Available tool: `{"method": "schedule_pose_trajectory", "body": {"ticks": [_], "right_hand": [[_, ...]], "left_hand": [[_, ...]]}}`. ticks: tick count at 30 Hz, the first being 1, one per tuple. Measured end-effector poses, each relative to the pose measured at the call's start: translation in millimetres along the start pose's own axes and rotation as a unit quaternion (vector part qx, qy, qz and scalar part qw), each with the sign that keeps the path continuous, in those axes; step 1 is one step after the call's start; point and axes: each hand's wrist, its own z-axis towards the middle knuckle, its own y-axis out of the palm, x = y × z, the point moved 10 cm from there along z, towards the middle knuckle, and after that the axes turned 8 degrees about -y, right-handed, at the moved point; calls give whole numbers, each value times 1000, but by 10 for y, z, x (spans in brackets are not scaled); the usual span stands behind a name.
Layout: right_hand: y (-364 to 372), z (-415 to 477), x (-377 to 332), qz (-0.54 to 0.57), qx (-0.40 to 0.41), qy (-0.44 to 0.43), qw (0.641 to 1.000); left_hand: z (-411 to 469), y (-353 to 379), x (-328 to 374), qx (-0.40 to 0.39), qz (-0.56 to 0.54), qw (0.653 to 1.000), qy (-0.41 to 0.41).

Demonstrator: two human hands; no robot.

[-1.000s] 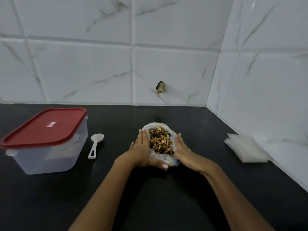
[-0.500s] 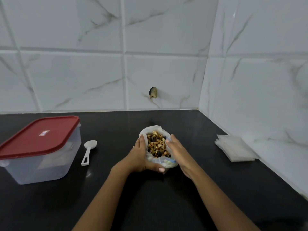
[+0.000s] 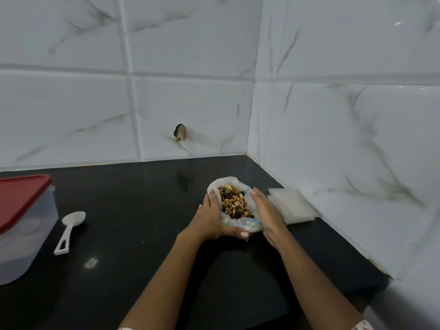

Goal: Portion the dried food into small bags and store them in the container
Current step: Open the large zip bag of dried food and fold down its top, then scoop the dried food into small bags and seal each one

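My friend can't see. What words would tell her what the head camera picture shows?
Two hands, the left hand and the right hand, cup an open bag of dried food at a black counter. A white spoon and a red-lidded container lie to the left, a stack of small bags to the right.

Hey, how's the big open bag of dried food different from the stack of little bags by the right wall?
The large white plastic bag is open, bulging with mixed dried food; the small clear bags lie flat and look empty. The large bag is held between the left hand and right hand; the small bags rest stacked on the black counter. Both are thin, pale plastic.
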Motion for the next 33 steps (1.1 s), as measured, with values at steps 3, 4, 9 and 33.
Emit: {"method": "schedule_pose_trajectory", "body": {"ticks": [3,4,9,33], "right_hand": [[-38,-25,-22,-23,3,-18,1000],[-52,-52,-87,-54,5,-43,998],[-368,-260,-686,-209,122,-259,935],[-1230,17,-308,-411,96,-127,898]], "left_hand": [[58,18,-19,-5,-1,1000,-6],[70,11,-36,-8,2,1000,-13],[-65,-302,233,112,-41,993,16],[84,850,1342,-22,-498,865,-53]]}}
